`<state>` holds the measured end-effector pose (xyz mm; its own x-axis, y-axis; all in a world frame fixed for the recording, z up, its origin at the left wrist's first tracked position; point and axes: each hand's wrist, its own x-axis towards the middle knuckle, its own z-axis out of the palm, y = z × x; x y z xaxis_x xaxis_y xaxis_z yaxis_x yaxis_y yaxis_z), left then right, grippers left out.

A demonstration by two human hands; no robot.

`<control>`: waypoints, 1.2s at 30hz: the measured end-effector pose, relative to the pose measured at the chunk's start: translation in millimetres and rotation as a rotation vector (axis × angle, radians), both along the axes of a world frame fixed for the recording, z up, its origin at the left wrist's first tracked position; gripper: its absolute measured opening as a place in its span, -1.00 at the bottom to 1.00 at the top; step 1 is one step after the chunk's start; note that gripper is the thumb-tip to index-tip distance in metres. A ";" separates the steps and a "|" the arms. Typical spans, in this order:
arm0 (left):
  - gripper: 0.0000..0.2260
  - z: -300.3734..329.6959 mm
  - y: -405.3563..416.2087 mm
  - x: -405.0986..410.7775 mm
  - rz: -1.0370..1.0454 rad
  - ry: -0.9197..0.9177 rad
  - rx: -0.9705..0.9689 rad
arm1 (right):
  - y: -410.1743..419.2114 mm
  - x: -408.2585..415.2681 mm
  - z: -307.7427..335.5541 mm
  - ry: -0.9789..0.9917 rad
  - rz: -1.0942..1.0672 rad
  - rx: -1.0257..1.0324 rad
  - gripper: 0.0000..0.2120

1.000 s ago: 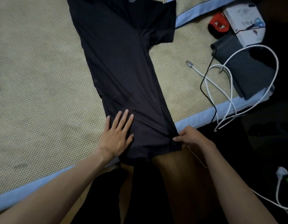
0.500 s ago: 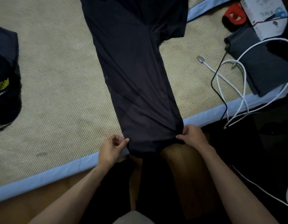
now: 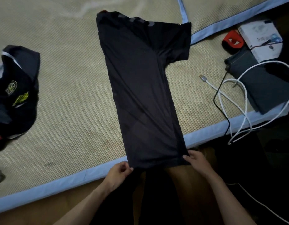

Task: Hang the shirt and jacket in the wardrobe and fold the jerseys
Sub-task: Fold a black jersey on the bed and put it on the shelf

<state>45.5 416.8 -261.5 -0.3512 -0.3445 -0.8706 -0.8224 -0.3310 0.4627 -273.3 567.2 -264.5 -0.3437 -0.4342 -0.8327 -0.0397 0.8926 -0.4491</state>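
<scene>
— What are the hands doing?
— The left hand (image 3: 118,172) is pinching the near left corner of the dark jersey's (image 3: 145,88) hem, fingers curled closed on the cloth. The right hand (image 3: 197,160) is gripping the near right corner the same way.
— And where is the jersey lying?
— It is stretching away from both hands across the bed (image 3: 72,98), folded lengthwise, one sleeve sticking out rightward. Another dark jersey (image 3: 15,95) is sitting crumpled far off to the left.
</scene>
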 end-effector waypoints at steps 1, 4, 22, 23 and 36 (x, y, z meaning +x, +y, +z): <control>-0.79 -2.8 1.4 -0.1 -0.014 -0.015 0.017 | 0.4 -0.5 -0.9 0.007 0.013 0.007 -0.84; -0.90 -5.3 0.3 -4.2 -0.066 -0.039 0.056 | 0.8 -7.0 -7.4 0.030 0.073 0.088 -0.83; -0.70 -35.2 -228.5 -82.0 0.410 -0.094 -0.545 | -186.7 -46.2 -25.2 0.326 -0.069 -0.139 -0.69; -0.71 -30.1 -228.7 -82.6 0.411 -0.107 -0.535 | -188.5 -51.7 -26.8 0.250 -0.096 -0.153 -0.73; -0.49 -46.7 -333.9 -302.6 -0.359 -0.028 -1.172 | -338.1 -136.9 -32.7 -0.700 -0.905 -0.576 -0.46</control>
